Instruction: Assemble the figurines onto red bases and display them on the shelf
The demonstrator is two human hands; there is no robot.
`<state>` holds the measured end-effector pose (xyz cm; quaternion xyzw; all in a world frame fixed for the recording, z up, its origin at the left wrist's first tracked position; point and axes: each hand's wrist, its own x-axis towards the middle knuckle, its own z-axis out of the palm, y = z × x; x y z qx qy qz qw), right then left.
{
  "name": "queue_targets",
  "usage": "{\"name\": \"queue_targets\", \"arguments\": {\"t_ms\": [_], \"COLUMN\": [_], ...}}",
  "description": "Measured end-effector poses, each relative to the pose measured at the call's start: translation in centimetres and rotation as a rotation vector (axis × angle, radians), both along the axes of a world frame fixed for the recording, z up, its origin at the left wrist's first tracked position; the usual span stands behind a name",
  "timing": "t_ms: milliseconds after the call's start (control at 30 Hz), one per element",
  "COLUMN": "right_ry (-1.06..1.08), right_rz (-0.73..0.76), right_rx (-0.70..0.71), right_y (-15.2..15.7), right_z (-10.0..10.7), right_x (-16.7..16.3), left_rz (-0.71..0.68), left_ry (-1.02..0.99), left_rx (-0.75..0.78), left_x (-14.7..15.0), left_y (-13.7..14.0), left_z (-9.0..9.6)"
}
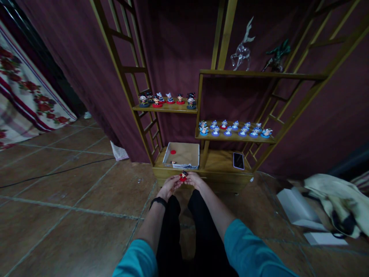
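Note:
A small figurine (183,176) with dark hair and a red base is pinched between my two hands, in front of the cabinet's lower edge. My left hand (172,185) grips it from the left, fingers closed. From the right, my right hand (192,179) has its fingers closed on the same figurine. Just beyond stands an open shallow cardboard box (184,144). Inside it lie a red disc (173,152) and another small figurine (173,162) near the front wall.
Several figurines (168,99) stand on the left shelf, and several blue-white ones (228,131) on the right shelf. Higher up are a glass deer (242,52) and a dark green ornament (277,55). A phone or tablet (238,161) lies right. White boxes (300,209) sit on the floor.

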<state>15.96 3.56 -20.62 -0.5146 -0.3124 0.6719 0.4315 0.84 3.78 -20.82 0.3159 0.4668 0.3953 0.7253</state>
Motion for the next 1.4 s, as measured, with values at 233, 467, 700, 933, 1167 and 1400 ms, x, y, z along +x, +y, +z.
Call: {"name": "queue_targets", "arguments": {"t_ms": [233, 467, 700, 933, 1167, 1400], "right_ry": [-0.002, 0.002, 0.023, 0.042, 0.06, 0.087], "right_rz": [0.009, 0.006, -0.005, -0.003, 0.026, 0.057], "right_rx": [-0.005, -0.006, 0.0, -0.003, 0.013, 0.04], "right_y": [0.0, -0.2, -0.1, -0.1, -0.2, -0.5], "right_z": [-0.1, 0.0, 0.1, 0.1, 0.1, 0.3], "right_x": [0.0, -0.1, -0.1, 0.0, 0.0, 0.0], "left_rz": [0.023, 0.062, 0.073, 0.078, 0.076, 0.074], "left_ry": [0.022, 0.062, 0.075, 0.051, 0.015, 0.008], "left_rx": [0.015, 0.022, -0.004, -0.02, -0.026, -0.029], "left_x": [0.2, 0.5, 0.6, 0.5, 0.4, 0.3], "left_y": [-0.2, -0.4, -0.5, -0.6, -0.5, -0.6], "left_z": [0.4, 0.6, 1.0, 1.2, 1.0, 1.0]}}
